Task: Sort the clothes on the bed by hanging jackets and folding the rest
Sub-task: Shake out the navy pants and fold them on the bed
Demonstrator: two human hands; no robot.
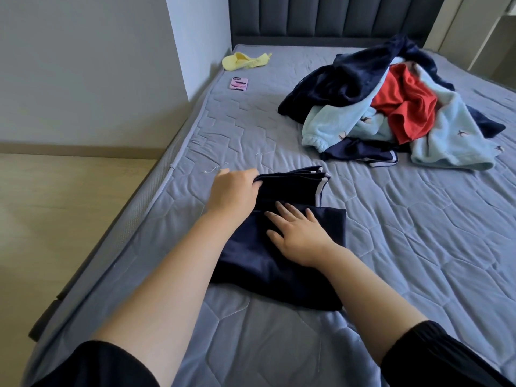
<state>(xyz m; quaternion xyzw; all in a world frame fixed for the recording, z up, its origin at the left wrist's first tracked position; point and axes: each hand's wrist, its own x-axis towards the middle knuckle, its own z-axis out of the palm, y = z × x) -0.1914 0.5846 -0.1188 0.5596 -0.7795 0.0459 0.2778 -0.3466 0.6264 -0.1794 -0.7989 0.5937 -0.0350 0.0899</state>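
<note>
Head view, from the left: a pale wooden floor (55, 205) runs along the grey wall, and beside it stands the bed with its grey quilted mattress cover (418, 247). Far up the mattress's left edge a crumpled pale yellow cloth (245, 61) lies near the corner, with a phone in a pink case (239, 84) flat just in front of it.

Closer to the person, near the left edge of the bed, lies the dark navy garment with white stripe trim (268, 272). Its long axis runs away from the person toward the headboard, leaning slightly right. The plain dark end is nearest the person, and the white-trimmed end, stacked in several layers, points away toward the clothes heap.

The left hand (234, 191) grips the left edge of those stacked layers, fingers curled over the fabric; the thumb cannot be seen. The right hand (298, 238) rests flat on the middle of the garment, palm down, fingers straight and slightly spread, pressing the cloth to the mattress. Both forearms are bare, with black sleeves at the bottom of the view.

Well apart to the right, further up the bed, sits a loose heap of clothes (349, 79): dark navy pieces, a light blue fleece garment (452, 141) and a red garment (405, 104) on top. A dark grey padded headboard (335, 18) stands behind
</note>
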